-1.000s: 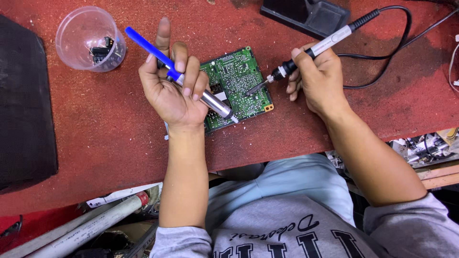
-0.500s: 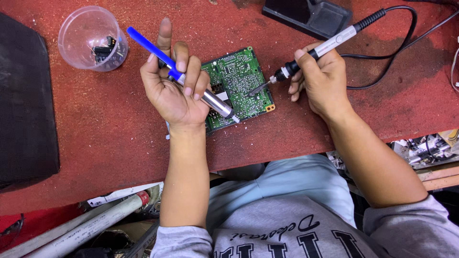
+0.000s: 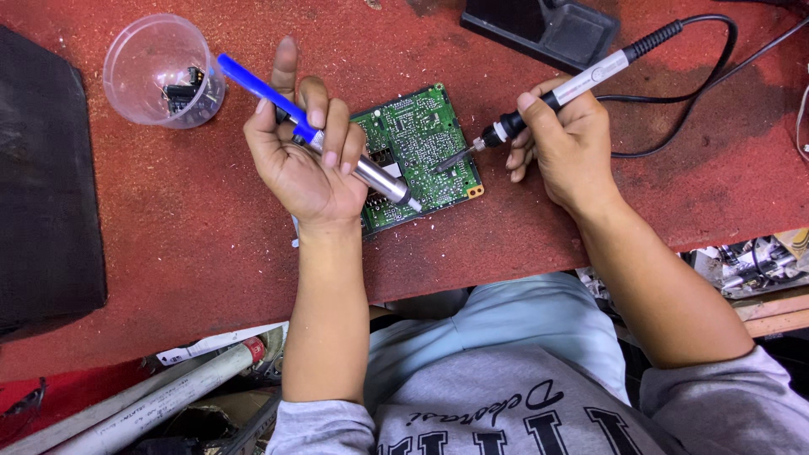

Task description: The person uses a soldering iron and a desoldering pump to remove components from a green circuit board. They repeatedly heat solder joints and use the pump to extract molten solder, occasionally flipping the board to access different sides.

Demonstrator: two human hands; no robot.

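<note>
Left hand [image 3: 303,164] closed around a blue-and-silver desoldering pump [image 3: 316,135] — nozzle over the green circuit board [image 3: 417,143]. Right hand [image 3: 565,139] grips a soldering iron [image 3: 556,93] — tip on the board.

Two hands are at work over the red tabletop [image 3: 168,253]: the left hand [image 3: 303,164] and the right hand [image 3: 565,143]. One green circuit board [image 3: 421,139] lies there. One soldering iron [image 3: 573,88] and one blue-and-silver desoldering pump [image 3: 312,135] are in use. One clear plastic cup [image 3: 160,72] stands by, holding several small dark parts, too jumbled to count. One black stand [image 3: 548,29] sits at the far edge, and one black slab [image 3: 42,185] at the left.
</note>
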